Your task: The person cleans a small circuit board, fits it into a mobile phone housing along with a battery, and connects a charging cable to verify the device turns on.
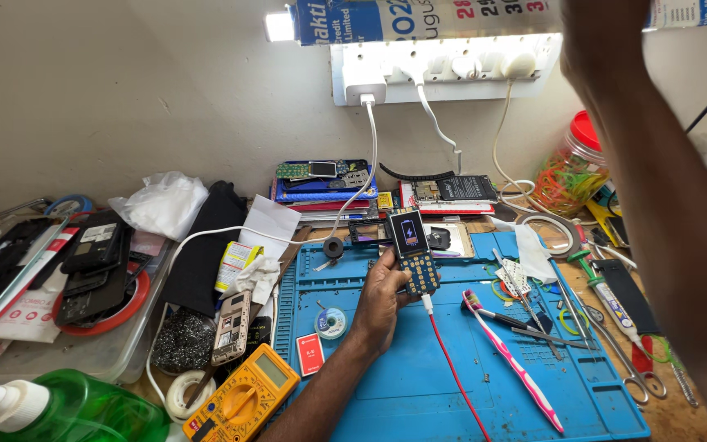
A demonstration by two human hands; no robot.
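The left hand (384,296) grasps a bare keypad phone (412,252) by its lower left edge and holds it tilted up over the blue work mat (419,385), its small screen lit with a battery symbol. A red cable (452,368) is plugged into the bottom end of the phone and trails toward the near edge of the mat. Risk: the grip covers only one edge, so a pull on the cable could twist the phone out of the fingers or unseat the plug. Risk: with the casing off, fingers resting on the exposed keypad board could bridge contacts while it is powered. The pink toothbrush (511,360) and the tweezers (533,334) lie just beside the cable and could snag it. The left forearm comes in from the bottom edge, wrist bent upward. The right arm is raised toward the power strip (443,69) on the wall; the right hand (603,41) is largely out of view, and its grip cannot be told.
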